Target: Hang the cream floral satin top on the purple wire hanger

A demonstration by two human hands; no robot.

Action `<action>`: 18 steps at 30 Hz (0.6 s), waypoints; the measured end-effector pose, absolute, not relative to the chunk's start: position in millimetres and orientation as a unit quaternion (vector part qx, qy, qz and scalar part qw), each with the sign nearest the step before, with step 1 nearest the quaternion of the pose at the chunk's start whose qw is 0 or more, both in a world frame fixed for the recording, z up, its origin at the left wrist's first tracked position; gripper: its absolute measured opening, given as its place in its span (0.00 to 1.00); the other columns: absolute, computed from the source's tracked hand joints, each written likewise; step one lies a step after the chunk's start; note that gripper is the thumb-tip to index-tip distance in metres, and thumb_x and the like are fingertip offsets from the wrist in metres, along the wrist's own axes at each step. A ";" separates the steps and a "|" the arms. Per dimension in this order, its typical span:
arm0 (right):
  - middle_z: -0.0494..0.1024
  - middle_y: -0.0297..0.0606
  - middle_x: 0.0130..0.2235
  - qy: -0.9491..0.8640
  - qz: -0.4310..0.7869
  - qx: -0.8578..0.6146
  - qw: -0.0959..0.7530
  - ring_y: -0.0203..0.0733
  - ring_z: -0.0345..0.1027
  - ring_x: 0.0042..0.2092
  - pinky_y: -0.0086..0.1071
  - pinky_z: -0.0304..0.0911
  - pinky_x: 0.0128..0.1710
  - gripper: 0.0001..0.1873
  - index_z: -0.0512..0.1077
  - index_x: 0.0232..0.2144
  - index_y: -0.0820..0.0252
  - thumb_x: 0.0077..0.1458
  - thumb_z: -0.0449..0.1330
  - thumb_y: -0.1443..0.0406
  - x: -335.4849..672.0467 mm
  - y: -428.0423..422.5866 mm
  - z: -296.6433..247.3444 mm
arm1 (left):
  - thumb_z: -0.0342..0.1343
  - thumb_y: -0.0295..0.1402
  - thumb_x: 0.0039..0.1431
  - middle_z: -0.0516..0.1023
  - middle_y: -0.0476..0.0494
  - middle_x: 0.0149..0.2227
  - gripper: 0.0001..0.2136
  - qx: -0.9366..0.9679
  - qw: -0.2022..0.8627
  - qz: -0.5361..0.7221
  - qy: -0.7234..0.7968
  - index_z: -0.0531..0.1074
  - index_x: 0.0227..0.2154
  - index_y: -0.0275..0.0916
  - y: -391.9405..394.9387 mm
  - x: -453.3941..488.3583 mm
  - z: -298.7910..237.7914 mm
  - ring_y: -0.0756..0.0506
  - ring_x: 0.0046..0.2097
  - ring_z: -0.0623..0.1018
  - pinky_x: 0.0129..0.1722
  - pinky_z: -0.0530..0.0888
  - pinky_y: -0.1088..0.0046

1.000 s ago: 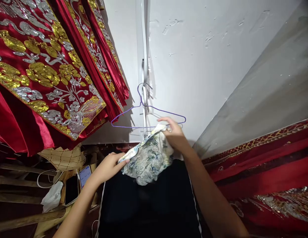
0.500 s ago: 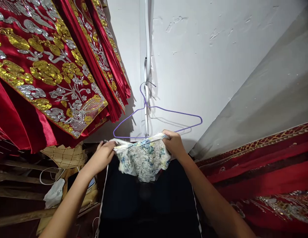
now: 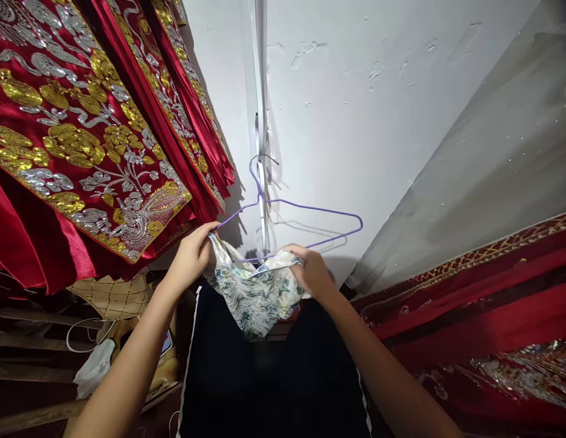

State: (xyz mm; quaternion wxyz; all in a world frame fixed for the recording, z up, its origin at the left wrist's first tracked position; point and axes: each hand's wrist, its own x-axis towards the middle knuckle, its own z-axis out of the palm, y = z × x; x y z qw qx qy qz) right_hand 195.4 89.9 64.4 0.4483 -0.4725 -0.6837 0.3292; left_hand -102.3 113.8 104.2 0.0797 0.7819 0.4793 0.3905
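A small patterned cloth (image 3: 253,292), white with blue-green print, hangs between my two hands just below a purple wire hanger (image 3: 305,210). My left hand (image 3: 191,255) pinches the cloth's left edge up against the hanger's left corner. My right hand (image 3: 310,271) grips the cloth's right edge, close under the hanger's bottom wire. The hanger hangs by its hook from a fitting on the white wall (image 3: 346,109). Part of the bottom wire runs across the cloth's top edge.
Red satin garments with gold and silver embroidery (image 3: 82,140) hang at the upper left. More red embroidered fabric (image 3: 483,304) lies at the right. A dark garment with white stripes (image 3: 264,383) is below my arms. Wooden slats, a white tissue (image 3: 93,368) and a phone sit at lower left.
My left hand has risen with the cloth's edge to the hanger's left corner. My right hand has shifted slightly left and down. The cloth now overlaps the hanger's bottom wire.
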 end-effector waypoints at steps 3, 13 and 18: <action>0.72 0.30 0.25 -0.605 0.258 -0.510 0.555 0.39 0.58 0.25 0.32 0.55 0.27 0.37 0.67 0.61 0.57 0.45 0.58 0.69 212.6 89.6 70.7 | 0.44 0.25 0.64 0.78 0.39 0.53 0.19 0.785 0.046 0.386 0.481 0.70 0.55 0.37 116.8 -109.1 104.0 0.42 0.55 0.77 0.58 0.71 0.63; 0.59 0.22 0.20 -0.538 0.233 -0.614 0.528 0.31 0.49 0.21 0.27 0.46 0.21 0.43 0.69 0.63 0.63 0.41 0.64 0.66 274.5 107.3 94.4 | 0.45 0.28 0.66 0.71 0.38 0.46 0.16 0.794 -0.010 0.364 0.486 0.72 0.51 0.39 115.4 -102.8 109.6 0.40 0.50 0.73 0.53 0.71 0.62; 0.68 0.31 0.21 -0.536 0.237 -0.591 0.555 0.33 0.55 0.22 0.29 0.46 0.21 0.15 0.81 0.34 0.63 0.39 0.69 0.64 287.5 102.3 110.5 | 0.45 0.33 0.68 0.75 0.41 0.46 0.15 0.748 0.015 0.406 0.525 0.72 0.51 0.41 116.7 -108.5 109.7 0.41 0.47 0.76 0.50 0.71 0.66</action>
